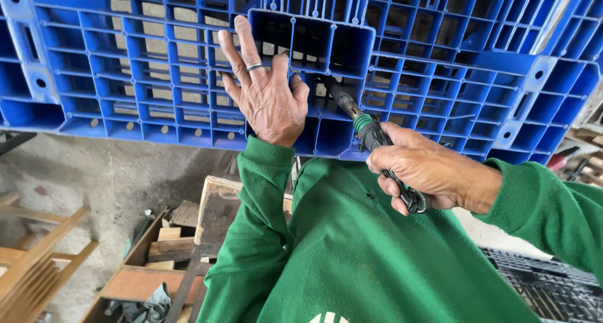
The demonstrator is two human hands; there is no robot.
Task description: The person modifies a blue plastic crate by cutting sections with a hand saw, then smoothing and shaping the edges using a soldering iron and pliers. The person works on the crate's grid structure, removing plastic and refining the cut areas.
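Wood scraps (169,247): at 7 o'clock, low on the floor.
Left hand (267,90): fingers spread flat on the pallet (440,78), apparently to steady it.
Iron (364,128): tip at 12 o'clock inside a pallet cell.
Right hand (427,169): at 3 o'clock, clenched around the iron's handle, angling it up-left.

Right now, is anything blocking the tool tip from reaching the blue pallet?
Nothing visible does. The right hand holds the tool with its tip already inside a cell of the blue pallet. The left hand presses flat on the grid beside it, clear of the tip.
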